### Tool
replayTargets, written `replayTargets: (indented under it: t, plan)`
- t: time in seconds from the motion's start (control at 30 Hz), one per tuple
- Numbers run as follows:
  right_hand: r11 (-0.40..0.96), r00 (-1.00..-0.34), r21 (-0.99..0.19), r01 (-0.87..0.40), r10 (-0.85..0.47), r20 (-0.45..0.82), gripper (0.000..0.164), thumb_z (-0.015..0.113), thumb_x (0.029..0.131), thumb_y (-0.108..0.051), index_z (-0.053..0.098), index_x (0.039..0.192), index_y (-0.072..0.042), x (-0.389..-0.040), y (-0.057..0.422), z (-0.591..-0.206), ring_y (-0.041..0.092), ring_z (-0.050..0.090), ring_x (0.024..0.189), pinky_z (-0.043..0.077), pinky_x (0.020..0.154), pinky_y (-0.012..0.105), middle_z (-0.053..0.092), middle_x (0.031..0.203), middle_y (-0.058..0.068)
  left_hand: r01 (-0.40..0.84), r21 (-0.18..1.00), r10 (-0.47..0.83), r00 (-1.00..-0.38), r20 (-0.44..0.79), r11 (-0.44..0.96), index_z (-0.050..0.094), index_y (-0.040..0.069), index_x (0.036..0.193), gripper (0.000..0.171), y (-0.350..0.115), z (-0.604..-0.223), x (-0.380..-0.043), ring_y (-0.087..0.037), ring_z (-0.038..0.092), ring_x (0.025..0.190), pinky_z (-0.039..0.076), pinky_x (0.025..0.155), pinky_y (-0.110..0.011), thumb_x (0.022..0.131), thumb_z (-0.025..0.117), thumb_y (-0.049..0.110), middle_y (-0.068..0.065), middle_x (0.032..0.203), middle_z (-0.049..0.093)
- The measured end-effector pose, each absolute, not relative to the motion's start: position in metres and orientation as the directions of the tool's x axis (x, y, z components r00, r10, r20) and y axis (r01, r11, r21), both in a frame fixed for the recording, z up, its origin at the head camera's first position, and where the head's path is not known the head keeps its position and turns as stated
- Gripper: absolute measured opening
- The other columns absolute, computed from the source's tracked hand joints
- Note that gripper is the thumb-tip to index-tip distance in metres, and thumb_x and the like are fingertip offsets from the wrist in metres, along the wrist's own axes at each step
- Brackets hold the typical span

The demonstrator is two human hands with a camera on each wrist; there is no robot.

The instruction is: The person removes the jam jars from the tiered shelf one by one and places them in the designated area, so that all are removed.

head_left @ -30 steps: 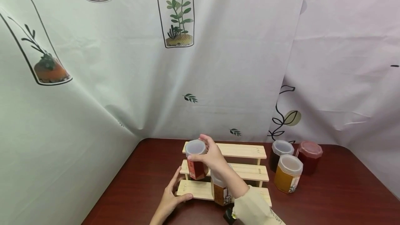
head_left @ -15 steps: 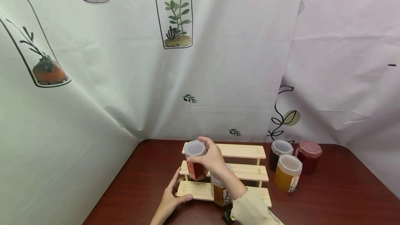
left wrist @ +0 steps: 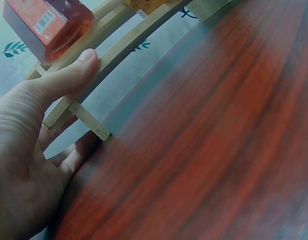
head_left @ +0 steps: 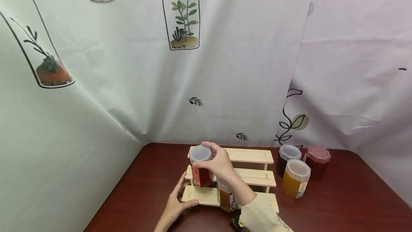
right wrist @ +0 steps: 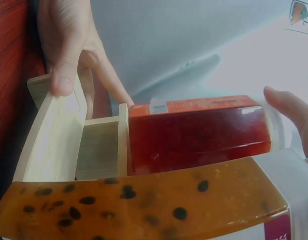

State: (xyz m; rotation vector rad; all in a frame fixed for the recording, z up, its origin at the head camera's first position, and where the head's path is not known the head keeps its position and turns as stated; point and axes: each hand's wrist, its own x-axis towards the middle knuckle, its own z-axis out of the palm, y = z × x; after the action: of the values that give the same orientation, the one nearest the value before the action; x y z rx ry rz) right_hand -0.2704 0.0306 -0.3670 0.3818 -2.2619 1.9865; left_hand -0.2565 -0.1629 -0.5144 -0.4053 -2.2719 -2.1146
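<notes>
My right hand (head_left: 220,162) holds a red jar (head_left: 201,176) by its pale lid, thumb on the near side and fingers behind. The jar's base is right at the left end of the middle step of a three-tier wooden rack (head_left: 249,155). An amber jar (right wrist: 144,205) with dark seeds stands on the bottom step, partly hidden by the right forearm in the head view. My left hand (head_left: 173,203) grips the left end of the rack, its thumb (left wrist: 81,70) on the bottom step and the other fingers around the side.
Right of the rack, a dark jar (head_left: 289,153), a red-lidded jar (head_left: 318,160) and a yellow-orange jar (head_left: 296,182) stand together on the dark red table (head_left: 347,199). A printed white cloth (head_left: 225,81) hangs behind. A small black object (head_left: 236,223) lies by the right sleeve.
The red jar and my right hand have shifted very slightly down and left over the middle step. The left hand keeps its place on the rack.
</notes>
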Motion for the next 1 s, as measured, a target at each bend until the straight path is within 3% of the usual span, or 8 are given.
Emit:
replayTargets:
  t: [0.43, 0.73, 1.0]
  plan:
    - [0.087, -0.928, -0.924, -0.372, -0.017, 0.372, 0.067, 0.086, 0.071, -0.013, 0.058, 0.131, -0.007, -0.265, 0.039, -0.355, 0.026, 0.063, 0.11, 0.05, 0.099, 0.042, 0.066, 0.125, 0.014, 0.184, 0.981, 0.184, -0.968, 0.17, 0.064, 0.021, 0.012, 0.157, 0.103, -0.157, -0.521, -0.255, -0.004, 0.061, 0.086, 0.056, 0.062, -0.027, 0.074, 0.081, 0.0, -0.031, 0.141, 0.047]
    - [0.111, -0.917, -0.913, -0.392, 0.027, 0.397, 0.066, 0.086, 0.071, -0.013, 0.059, 0.131, -0.014, -0.258, 0.063, -0.327, 0.024, 0.063, 0.108, 0.053, 0.095, 0.038, 0.065, 0.126, 0.009, 0.158, 0.984, 0.149, -0.978, 0.145, 0.077, 0.021, 0.013, 0.157, 0.105, -0.158, -0.515, -0.257, -0.005, 0.061, 0.087, 0.055, 0.061, -0.027, 0.073, 0.082, 0.001, -0.029, 0.143, 0.048]
    - [0.112, -0.914, -0.913, -0.392, 0.068, 0.401, 0.07, 0.085, 0.073, -0.01, 0.053, 0.135, -0.014, -0.253, 0.094, -0.313, 0.018, 0.061, 0.113, 0.05, 0.098, 0.027, 0.061, 0.136, 0.001, 0.155, 0.984, 0.132, -0.981, 0.144, 0.085, 0.023, 0.015, 0.156, 0.105, -0.161, -0.513, -0.258, -0.007, 0.061, 0.085, 0.055, 0.059, -0.027, 0.072, 0.083, 0.001, -0.027, 0.143, 0.048]
